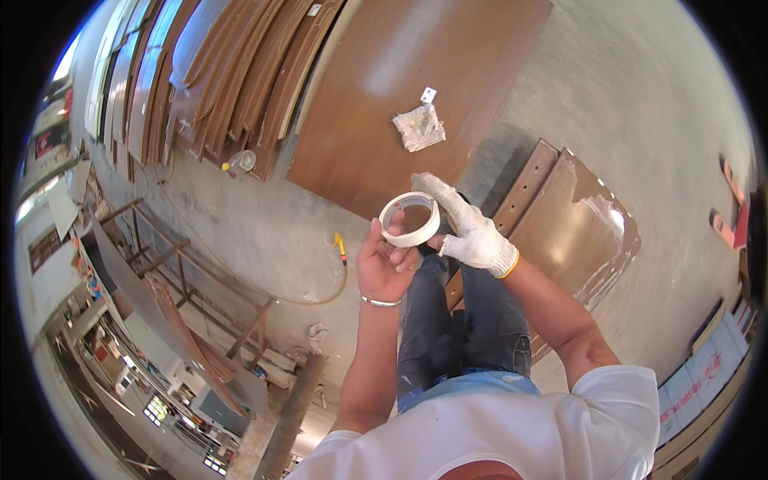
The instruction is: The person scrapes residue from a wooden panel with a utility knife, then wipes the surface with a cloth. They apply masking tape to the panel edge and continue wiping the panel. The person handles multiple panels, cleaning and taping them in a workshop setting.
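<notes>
My bare left hand [387, 268], with a silvery band at its wrist, grips a roll of masking tape [430, 231] from the left. The pale roll is tilted so that its round hole shows, with fingers inside and under the ring. On the other side is my right hand [478, 238] in a white knit glove with a yellow cuff. Its fingers stretch out along the far edge of the roll, apart from the thumb. A bare fingertip shows at the roll's lower right edge; whether it presses on the tape I cannot tell.
Ahead lies a large brown panel [360, 112] with a folded cloth [419, 128] on it. Stacked brown panels [240, 72] stand at upper left, near a clear bottle [240, 162]. A yellow air gun [340, 244] with its hose lies on the floor. Glossy boards [572, 224] lie at right.
</notes>
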The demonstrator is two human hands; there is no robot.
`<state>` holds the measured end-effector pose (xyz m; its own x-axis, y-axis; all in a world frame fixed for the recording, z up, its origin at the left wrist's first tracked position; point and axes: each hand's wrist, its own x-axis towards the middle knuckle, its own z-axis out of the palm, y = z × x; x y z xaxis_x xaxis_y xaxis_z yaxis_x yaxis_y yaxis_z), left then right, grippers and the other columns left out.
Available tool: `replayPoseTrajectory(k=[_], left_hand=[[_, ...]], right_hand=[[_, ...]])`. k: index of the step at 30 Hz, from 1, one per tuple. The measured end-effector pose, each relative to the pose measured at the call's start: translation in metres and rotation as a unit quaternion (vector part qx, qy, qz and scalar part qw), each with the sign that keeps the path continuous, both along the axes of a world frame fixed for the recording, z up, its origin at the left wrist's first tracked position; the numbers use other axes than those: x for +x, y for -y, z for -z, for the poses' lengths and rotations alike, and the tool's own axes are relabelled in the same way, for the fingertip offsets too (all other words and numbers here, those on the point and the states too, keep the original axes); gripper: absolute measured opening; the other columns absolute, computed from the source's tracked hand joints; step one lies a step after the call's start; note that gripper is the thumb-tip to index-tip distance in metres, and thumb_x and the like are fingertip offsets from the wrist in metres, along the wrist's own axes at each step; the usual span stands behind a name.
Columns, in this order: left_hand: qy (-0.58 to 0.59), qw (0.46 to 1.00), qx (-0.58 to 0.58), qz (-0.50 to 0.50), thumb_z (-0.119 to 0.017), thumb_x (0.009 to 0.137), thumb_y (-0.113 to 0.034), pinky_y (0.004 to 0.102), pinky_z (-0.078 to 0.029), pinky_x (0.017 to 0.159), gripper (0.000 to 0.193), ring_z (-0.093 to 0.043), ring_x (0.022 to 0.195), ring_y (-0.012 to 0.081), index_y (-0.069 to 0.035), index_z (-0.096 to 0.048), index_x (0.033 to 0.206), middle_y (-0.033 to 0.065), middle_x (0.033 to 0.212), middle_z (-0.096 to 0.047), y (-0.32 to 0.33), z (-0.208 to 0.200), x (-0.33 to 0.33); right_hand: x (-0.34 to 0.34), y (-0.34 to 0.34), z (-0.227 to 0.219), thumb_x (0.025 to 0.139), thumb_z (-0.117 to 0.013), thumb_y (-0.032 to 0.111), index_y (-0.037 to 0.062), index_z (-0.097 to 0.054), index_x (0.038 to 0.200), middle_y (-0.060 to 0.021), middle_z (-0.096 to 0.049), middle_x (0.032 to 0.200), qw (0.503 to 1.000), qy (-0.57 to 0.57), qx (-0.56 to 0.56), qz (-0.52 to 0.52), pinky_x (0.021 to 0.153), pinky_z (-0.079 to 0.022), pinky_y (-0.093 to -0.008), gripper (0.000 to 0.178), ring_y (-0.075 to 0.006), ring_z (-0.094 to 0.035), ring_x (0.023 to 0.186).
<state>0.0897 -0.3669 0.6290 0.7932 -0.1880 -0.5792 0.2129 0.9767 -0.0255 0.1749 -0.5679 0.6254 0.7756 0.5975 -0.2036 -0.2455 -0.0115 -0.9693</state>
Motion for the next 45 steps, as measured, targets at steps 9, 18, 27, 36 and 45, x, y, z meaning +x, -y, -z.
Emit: replayPoseTrajectory(k=[9, 18, 27, 36, 45], left_hand=[[-0.038, 0.978, 0.184, 0.085, -0.049, 0.114, -0.024, 0.0275, -0.048, 0.055, 0.03, -0.064, 0.073, 0.0147, -0.001, -0.063, 0.128, 0.0125, 0.119, -0.074, 0.02, -0.025, 0.026], [0.062, 0.558, 0.817, 0.134, -0.077, 0.097, -0.012, 0.0288, -0.047, 0.068, 0.032, -0.056, 0.077, 0.0091, -0.001, -0.065, 0.124, 0.004, 0.1, -0.066, -0.008, -0.07, 0.026], [0.185, 0.712, 0.63, 0.249, -0.068, 0.105, -0.014, 0.0233, -0.049, 0.06, 0.023, -0.059, 0.065, 0.0066, 0.002, -0.067, 0.121, 0.0084, 0.096, -0.077, 0.025, -0.153, 0.072], [0.311, 0.589, 0.721, 0.193, -0.058, 0.108, -0.002, 0.0247, -0.052, 0.059, 0.021, -0.064, 0.067, 0.0093, 0.001, -0.06, 0.128, 0.0088, 0.091, -0.075, 0.155, -0.194, 0.157], [0.35, 0.453, 0.766, 0.291, -0.065, 0.102, -0.002, 0.0367, -0.058, 0.066, 0.021, -0.076, 0.075, 0.0284, -0.007, -0.067, 0.123, 0.0181, 0.087, -0.074, 0.278, -0.207, 0.266]], right_hand=[[0.018, 0.013, -0.016, 0.083, -0.071, 0.005, 0.0033, -0.071, 0.108, -0.015, -0.074, 0.107, 0.995, 0.082, -0.056, -0.023, 0.122, -0.039, -0.0515, 0.025, -0.035, -0.07, 0.108], [0.017, -0.002, -0.06, 0.092, -0.063, 0.004, 0.0014, -0.074, 0.109, -0.0156, -0.072, 0.108, 0.989, 0.043, -0.134, -0.037, 0.103, -0.05, -0.0406, 0.021, -0.0312, -0.066, 0.117], [0.032, 0.015, -0.137, 0.102, -0.06, 0.008, 0.0021, -0.071, 0.12, -0.0053, -0.07, 0.109, 0.947, 0.036, -0.116, 0.297, 0.096, -0.051, -0.0314, 0.022, -0.0134, -0.063, 0.1], [0.072, 0.108, -0.18, 0.103, -0.063, 0.024, 0.0031, -0.064, 0.138, -0.0141, -0.07, 0.123, 0.972, -0.07, 0.033, 0.223, 0.098, -0.053, -0.0374, 0.041, -0.0241, -0.07, 0.104], [0.157, 0.232, -0.216, 0.095, -0.061, 0.008, 0.0079, -0.061, 0.13, -0.0176, -0.068, 0.122, 0.946, -0.055, -0.161, 0.277, 0.093, -0.057, -0.0448, 0.036, -0.0366, -0.071, 0.105]])
